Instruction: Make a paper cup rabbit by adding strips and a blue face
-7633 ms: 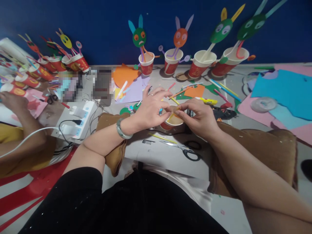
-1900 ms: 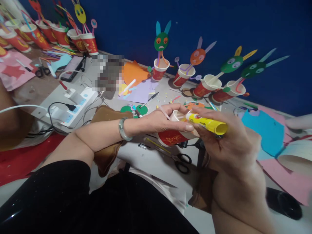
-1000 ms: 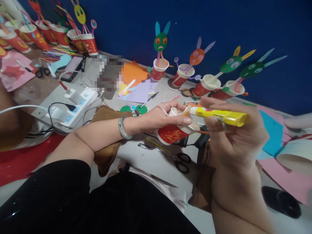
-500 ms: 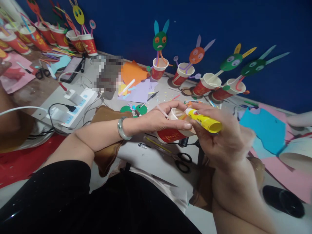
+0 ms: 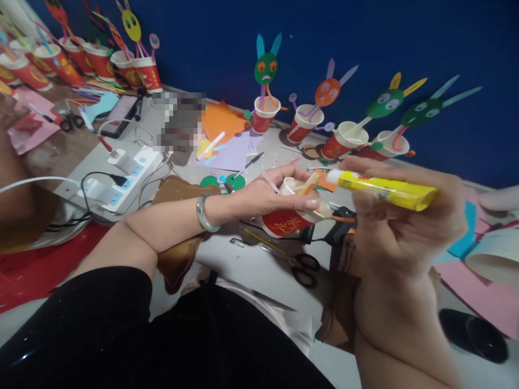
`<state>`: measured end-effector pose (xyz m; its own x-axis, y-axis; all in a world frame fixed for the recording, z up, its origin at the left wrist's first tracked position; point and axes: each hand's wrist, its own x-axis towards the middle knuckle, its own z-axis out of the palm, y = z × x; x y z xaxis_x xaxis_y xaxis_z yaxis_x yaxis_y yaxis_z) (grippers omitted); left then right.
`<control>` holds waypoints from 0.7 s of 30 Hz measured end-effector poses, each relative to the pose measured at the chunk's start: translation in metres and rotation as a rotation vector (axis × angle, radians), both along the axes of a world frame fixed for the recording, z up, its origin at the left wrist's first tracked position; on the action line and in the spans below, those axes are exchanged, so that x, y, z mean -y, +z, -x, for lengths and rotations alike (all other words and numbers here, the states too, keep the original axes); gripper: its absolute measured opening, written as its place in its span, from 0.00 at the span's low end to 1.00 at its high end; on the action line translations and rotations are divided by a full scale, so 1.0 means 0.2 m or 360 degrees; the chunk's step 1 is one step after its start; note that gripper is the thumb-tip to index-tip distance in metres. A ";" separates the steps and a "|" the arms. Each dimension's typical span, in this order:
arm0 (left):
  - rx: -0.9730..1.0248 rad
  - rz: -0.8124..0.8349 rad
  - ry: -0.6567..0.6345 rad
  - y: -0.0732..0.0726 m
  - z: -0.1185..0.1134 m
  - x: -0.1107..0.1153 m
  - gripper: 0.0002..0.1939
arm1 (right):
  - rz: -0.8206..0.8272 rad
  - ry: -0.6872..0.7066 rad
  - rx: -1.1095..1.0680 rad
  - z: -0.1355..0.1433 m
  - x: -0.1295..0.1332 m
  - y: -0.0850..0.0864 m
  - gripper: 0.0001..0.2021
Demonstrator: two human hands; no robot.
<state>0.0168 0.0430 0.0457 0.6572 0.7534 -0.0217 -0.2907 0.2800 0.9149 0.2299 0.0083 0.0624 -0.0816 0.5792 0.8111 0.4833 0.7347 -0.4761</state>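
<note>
A red and white paper cup (image 5: 284, 222) lies tilted in my left hand (image 5: 263, 197), whose thumb presses along its rim. Thin yellow and orange strips (image 5: 310, 185) show at the cup's mouth, and a brown-orange strip sticks out on its right. To the right, my right hand (image 5: 401, 232) is wrapped round a yellow glue tube (image 5: 385, 189), its white tip pointing left toward the cup without touching it. Below the cup lie black-handled scissors (image 5: 306, 270) and a yellow pencil (image 5: 264, 241).
Along the blue wall stand red cups with paper faces (image 5: 265, 116). A white power strip (image 5: 132, 181) with cables is at left. Green paper circles (image 5: 211, 181), orange paper (image 5: 223, 123) and pink paper (image 5: 482, 297) lie about. Another person's arm (image 5: 20, 183) is at far left.
My right hand has moved right with the glue tube, away from the cup, uncovering the cup's right side and its brown-orange strip. My left hand has barely moved.
</note>
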 end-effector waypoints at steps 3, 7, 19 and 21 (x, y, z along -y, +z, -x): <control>0.0012 -0.0031 0.0019 0.01 0.00 0.00 0.34 | -0.0002 0.0105 0.0237 0.03 0.04 0.05 0.18; -0.0010 -0.0091 0.0004 0.01 0.00 0.00 0.34 | 0.0084 0.0093 0.0457 0.04 0.07 0.07 0.18; -0.0097 -0.0275 0.0055 -0.03 0.00 -0.01 0.33 | -0.0248 -0.0109 0.0553 0.05 0.03 0.02 0.23; -0.0090 -0.0214 0.0018 -0.03 0.00 0.00 0.34 | -0.0196 -0.0099 0.0408 0.03 0.01 -0.01 0.23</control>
